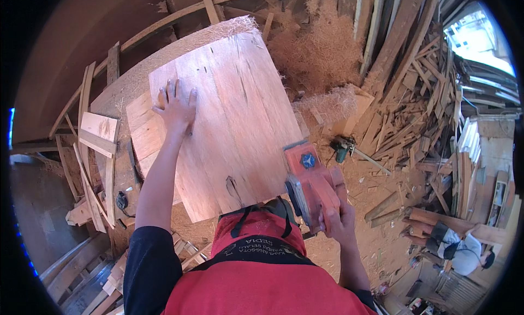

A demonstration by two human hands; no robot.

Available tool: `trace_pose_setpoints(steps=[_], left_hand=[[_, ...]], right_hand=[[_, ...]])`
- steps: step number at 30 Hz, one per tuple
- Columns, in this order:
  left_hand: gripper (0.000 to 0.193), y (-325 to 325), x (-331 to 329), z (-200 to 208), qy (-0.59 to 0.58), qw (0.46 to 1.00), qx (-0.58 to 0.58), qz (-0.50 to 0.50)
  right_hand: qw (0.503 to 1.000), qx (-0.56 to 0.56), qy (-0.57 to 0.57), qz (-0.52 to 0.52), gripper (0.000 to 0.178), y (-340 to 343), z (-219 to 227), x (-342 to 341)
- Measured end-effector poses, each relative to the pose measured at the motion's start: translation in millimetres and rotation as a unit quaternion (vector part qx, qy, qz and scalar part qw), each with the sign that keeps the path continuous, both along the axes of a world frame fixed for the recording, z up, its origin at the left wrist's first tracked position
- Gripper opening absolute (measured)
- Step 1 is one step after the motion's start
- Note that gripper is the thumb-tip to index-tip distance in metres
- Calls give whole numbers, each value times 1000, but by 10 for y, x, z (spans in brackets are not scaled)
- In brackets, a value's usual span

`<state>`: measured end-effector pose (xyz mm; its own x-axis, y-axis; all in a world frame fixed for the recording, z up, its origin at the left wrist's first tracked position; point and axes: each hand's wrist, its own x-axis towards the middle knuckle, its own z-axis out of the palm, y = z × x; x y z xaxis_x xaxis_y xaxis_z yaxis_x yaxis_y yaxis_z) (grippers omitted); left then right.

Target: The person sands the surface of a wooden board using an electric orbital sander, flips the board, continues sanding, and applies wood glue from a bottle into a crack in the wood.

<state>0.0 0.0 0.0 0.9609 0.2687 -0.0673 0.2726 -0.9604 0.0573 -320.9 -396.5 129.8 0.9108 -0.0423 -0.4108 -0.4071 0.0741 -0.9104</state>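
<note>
A wide wooden panel [240, 113], made of joined boards with dark cracks and knots, lies in front of me. My left hand [177, 110] rests flat on its left part with the fingers spread. My right hand [339, 219] is wrapped round the handle of a red electric planer [312, 178] with a blue knob. The planer is at the panel's near right edge; whether its sole touches the wood is hidden. Another wooden board [143, 124] shows from under the panel's left side.
Curly wood shavings [322, 48] heap beyond the panel. A green power tool [341, 149] lies on the floor at right. Scrap wood [404, 108] and long planks [398, 37] crowd the right side. Another person [464, 254] is at far right. Small boards [98, 132] lean at left.
</note>
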Motion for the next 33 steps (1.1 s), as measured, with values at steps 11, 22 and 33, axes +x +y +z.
trace_pose_setpoints(steps=[11,22,33], left_hand=[[73,72,76,-81,-39,999,26,-24],[77,102,29,-13,-16,1000,5,-21],[71,31,45,-172,-53,998,10,-29]], right_hand=[[999,-32,-41,-4,34,608,23,2112],[989,-64,-115,64,54,1176,-420,4387],[981,-65,-173,66,41,996,-326,4040]])
